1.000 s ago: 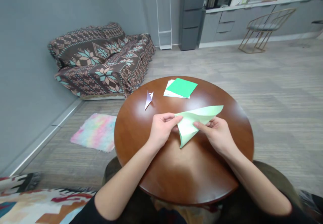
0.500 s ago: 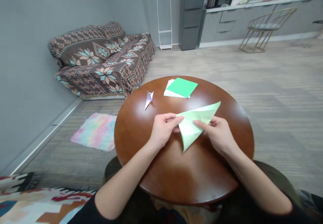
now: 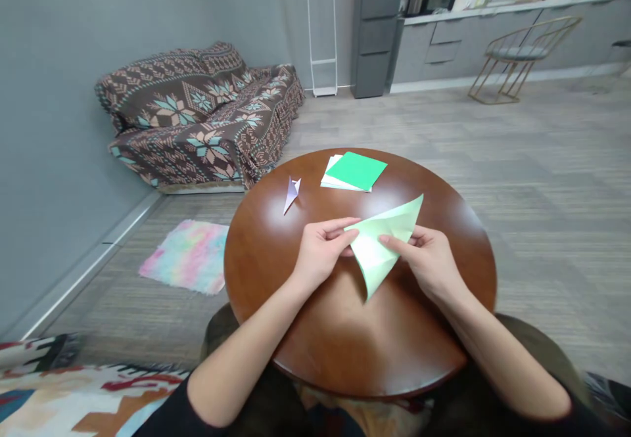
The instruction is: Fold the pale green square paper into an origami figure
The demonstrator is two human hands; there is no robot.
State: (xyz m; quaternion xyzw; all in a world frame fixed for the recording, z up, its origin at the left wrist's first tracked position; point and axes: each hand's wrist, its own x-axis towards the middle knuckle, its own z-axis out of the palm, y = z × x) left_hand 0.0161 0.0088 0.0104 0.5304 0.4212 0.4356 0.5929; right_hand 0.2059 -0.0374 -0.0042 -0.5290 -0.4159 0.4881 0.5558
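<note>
A pale green sheet of paper (image 3: 382,246), folded roughly into a triangle, is held above the table between both hands. My left hand (image 3: 323,250) pinches its left corner, thumb on top and fingers behind. On the other side, my right hand (image 3: 426,253) grips the right edge, its thumb lying on the paper's face and the fingers partly hidden underneath. One point of the sheet reaches up to the right, and another hangs down toward me. The paper bends slightly along its lower side.
The round brown table (image 3: 276,279) lies under my hands. A bright green sheet (image 3: 357,171) rests on white sheets (image 3: 335,182) at its far side. Left of them stands a small folded purple-and-white paper piece (image 3: 292,194). A covered sofa (image 3: 207,115) is beyond.
The paper's lower point has shifted a little right and down, and its upper right point has moved left. Both hands keep their hold in nearly the same place.
</note>
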